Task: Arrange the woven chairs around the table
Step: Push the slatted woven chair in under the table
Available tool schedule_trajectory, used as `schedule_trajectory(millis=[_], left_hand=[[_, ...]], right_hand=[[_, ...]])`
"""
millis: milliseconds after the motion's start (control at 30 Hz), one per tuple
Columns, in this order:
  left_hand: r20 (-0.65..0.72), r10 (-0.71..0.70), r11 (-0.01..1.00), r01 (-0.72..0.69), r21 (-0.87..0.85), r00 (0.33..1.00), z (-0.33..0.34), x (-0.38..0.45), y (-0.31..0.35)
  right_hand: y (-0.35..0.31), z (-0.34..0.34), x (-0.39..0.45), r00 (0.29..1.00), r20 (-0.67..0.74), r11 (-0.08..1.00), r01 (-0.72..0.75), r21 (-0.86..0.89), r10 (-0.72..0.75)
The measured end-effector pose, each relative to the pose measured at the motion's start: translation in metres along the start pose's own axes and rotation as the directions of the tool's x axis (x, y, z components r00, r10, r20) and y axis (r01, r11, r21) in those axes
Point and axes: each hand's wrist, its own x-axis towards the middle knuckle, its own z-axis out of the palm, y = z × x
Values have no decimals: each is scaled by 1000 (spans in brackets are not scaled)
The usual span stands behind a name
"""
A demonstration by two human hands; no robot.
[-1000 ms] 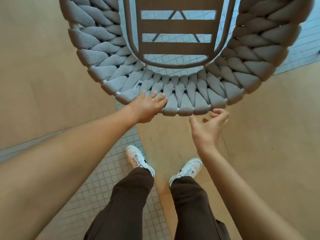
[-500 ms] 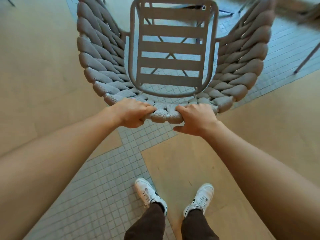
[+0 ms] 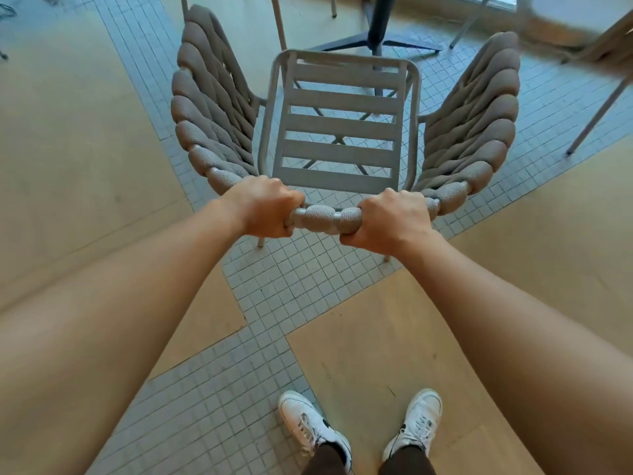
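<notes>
A woven chair (image 3: pixel 342 132) with thick grey-brown braided sides and a slatted metal seat stands in front of me, its back toward me. My left hand (image 3: pixel 263 209) and my right hand (image 3: pixel 390 222) both grip the top rail of its backrest, close together at the middle. Beyond the chair stands the dark pedestal base of a table (image 3: pixel 380 32), its top out of view.
Thin metal legs of other furniture (image 3: pixel 596 114) rise at the far right and at the top left of centre. The floor mixes wood panels and grey mosaic tile strips. My white shoes (image 3: pixel 311 430) stand well behind the chair.
My right hand, free a second ago, closed on the backrest rail beside the left hand. The chair has moved away from me toward the table base, and more of the floor shows.
</notes>
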Motion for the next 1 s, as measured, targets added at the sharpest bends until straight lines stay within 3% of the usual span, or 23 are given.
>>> schedule_trajectory(millis=[400,1000], left_hand=[[-54,188,982,-186,30,981,-17,44,-51],[-36,171,985,-169,46,985,-52,140,-147]], right_hand=[[13,-14,49,999,-35,1000,-8,0,8],[27,-45,170,998,-32,998,-44,53,45]])
